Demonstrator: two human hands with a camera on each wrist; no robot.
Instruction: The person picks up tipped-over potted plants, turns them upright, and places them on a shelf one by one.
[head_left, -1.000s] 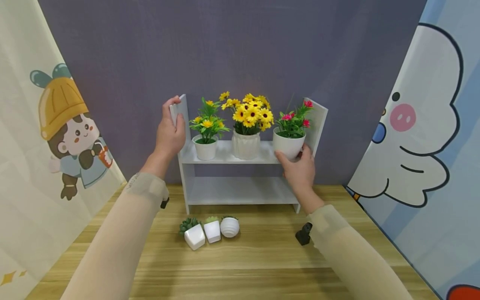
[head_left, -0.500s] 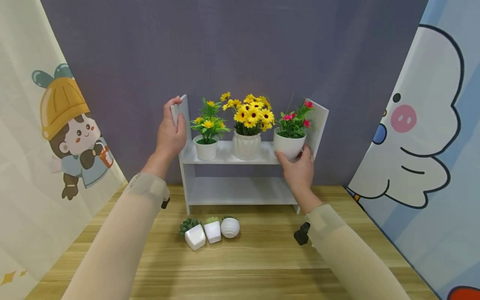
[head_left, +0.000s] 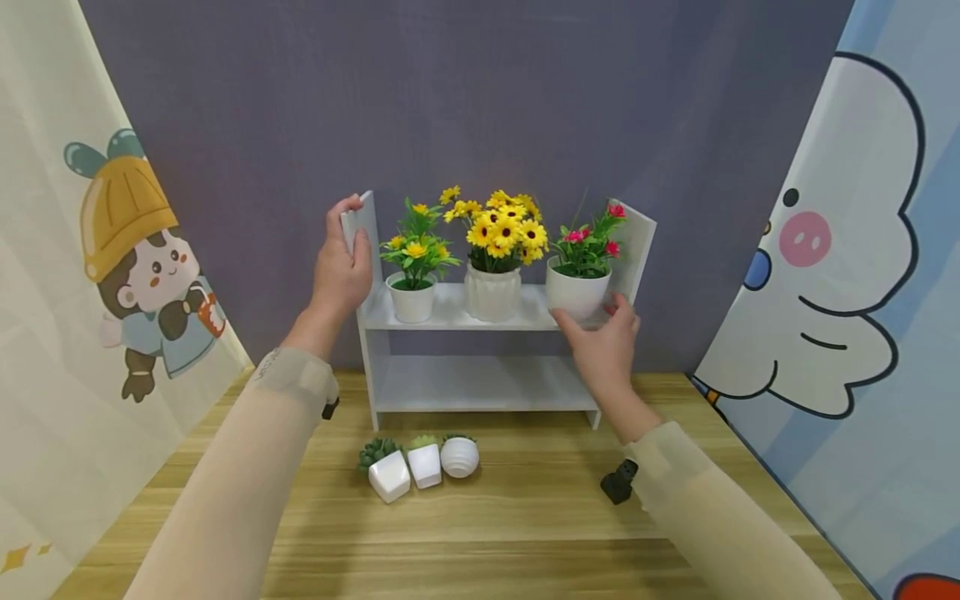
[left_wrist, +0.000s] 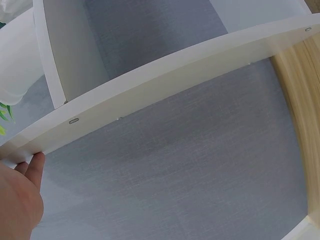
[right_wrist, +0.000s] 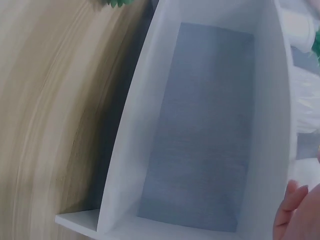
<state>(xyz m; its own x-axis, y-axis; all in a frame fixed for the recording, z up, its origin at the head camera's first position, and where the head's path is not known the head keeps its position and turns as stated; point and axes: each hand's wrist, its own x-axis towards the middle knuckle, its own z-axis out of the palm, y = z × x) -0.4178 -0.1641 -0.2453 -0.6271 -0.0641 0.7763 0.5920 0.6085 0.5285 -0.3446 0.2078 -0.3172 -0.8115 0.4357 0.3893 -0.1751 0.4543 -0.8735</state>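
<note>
The head view shows the whole scene: a white shelf [head_left: 480, 312] stands on the wooden surface [head_left: 525, 517] against a grey backdrop, with three flower pots on its upper board. The left hand [head_left: 341, 267] grips the top of the shelf's left side panel. The right hand [head_left: 603, 337] hangs with fingers loosely spread just below the pink-flower pot [head_left: 576, 292] at the board's right end; whether it touches is unclear. Three small pots [head_left: 420, 462] sit in front of the shelf. The left wrist view shows only fingertips [left_wrist: 35, 162] against the panel edge. The right wrist view shows the shelf's lower bay and the fingertips [right_wrist: 290, 200].
</note>
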